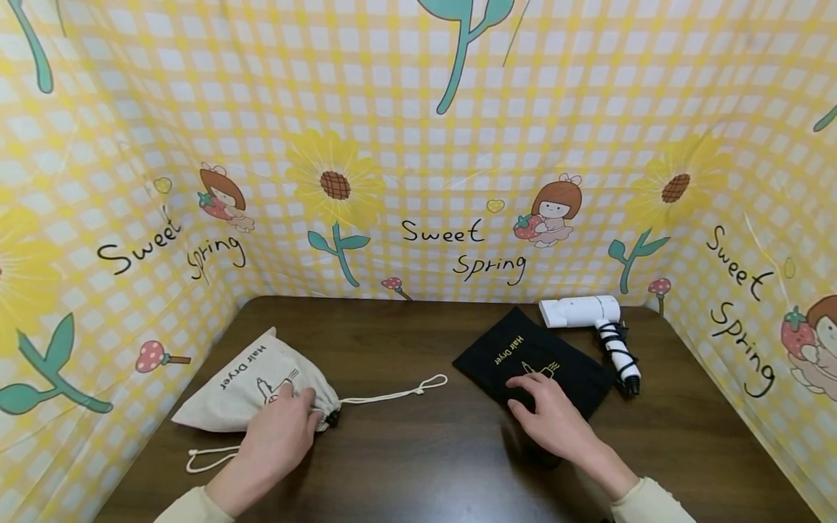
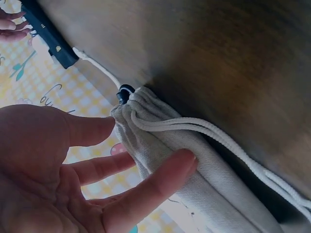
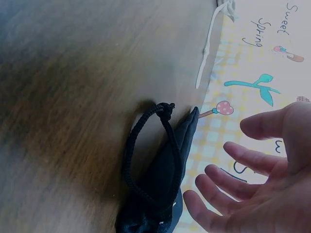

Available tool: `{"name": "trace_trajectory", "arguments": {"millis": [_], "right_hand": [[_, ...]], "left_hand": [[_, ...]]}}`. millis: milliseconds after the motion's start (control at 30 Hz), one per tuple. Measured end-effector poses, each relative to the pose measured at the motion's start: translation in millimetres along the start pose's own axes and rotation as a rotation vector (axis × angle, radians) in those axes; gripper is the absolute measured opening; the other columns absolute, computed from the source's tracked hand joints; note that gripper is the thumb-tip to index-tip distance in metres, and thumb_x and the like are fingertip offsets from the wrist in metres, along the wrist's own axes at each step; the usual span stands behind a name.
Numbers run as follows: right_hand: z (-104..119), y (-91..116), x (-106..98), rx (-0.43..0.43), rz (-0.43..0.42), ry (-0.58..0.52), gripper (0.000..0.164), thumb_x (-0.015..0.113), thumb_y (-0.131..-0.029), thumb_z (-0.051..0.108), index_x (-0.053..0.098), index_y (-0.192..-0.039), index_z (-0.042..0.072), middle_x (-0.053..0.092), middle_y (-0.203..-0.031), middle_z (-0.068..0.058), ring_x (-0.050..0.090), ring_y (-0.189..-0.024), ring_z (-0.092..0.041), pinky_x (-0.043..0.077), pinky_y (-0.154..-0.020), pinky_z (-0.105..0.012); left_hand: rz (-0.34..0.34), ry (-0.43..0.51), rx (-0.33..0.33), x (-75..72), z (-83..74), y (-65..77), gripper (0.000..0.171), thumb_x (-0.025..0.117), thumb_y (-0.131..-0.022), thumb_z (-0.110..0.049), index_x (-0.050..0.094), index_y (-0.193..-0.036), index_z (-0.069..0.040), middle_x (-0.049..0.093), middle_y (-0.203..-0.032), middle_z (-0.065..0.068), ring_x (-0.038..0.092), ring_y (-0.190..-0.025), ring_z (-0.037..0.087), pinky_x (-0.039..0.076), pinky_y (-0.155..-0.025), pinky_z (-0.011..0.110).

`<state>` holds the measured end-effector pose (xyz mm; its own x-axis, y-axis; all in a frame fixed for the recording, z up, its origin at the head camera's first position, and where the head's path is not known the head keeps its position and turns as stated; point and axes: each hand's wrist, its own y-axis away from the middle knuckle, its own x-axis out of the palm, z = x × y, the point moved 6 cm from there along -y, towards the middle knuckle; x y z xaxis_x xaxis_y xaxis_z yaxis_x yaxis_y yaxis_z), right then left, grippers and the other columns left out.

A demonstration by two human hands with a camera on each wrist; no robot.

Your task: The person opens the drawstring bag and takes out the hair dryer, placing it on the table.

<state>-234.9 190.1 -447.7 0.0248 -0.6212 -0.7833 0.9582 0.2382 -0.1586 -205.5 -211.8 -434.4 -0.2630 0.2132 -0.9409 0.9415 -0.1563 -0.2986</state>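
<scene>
A beige drawstring bag (image 1: 222, 388) printed "Hair Dryer" lies on the left of the table, plump, its gathered mouth facing right. My left hand (image 1: 281, 428) is over the mouth end; in the left wrist view its thumb and fingers are spread beside the cloth, not curled round it. A black cord stopper (image 2: 125, 93) sits at the mouth. On the right lies a flat black drawstring bag (image 1: 523, 347) with yellow "Hair Dryer" lettering. Above its near edge hovers my right hand (image 1: 556, 421), fingers loosely bent and apart from the bag in the right wrist view. A black cord loop (image 3: 129, 155) stands up from that bag.
A white hair dryer (image 1: 582, 311), its black cable wound round the handle, lies behind and right of the black bag. White cord (image 1: 386, 396) trails right from the beige bag. Yellow checked cloth (image 1: 418, 160) walls the brown table (image 1: 418, 465) at back and sides.
</scene>
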Motion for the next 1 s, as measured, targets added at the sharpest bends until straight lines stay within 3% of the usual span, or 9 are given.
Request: {"name": "trace_trajectory", "arguments": {"millis": [267,1000], "right_hand": [[1.3,-0.2,0.9,-0.013,0.001,0.001,0.024,0.070,-0.100,0.012,0.073,-0.124,0.006,0.067,-0.121,-0.008,0.061,-0.120,-0.032,0.048,-0.101,-0.055],[3.1,-1.8,8.2,-0.023,0.025,-0.003,0.023,0.070,-0.100,0.012,0.074,-0.122,0.006,0.068,-0.124,-0.007,0.061,-0.122,-0.031,0.048,-0.103,-0.054]], "left_hand": [[-0.027,0.013,0.013,4.4,1.6,-2.0,0.017,0.079,-0.091,-0.013,0.062,-0.091,-0.006,0.053,-0.088,0.021,0.060,-0.057,0.040,0.050,-0.052,0.057],[-0.014,0.047,0.033,9.4,-4.9,0.7,0.012,0.077,-0.092,-0.006,0.065,-0.090,-0.006,0.051,-0.090,0.018,0.061,-0.061,0.036,0.053,-0.058,0.055]]}}
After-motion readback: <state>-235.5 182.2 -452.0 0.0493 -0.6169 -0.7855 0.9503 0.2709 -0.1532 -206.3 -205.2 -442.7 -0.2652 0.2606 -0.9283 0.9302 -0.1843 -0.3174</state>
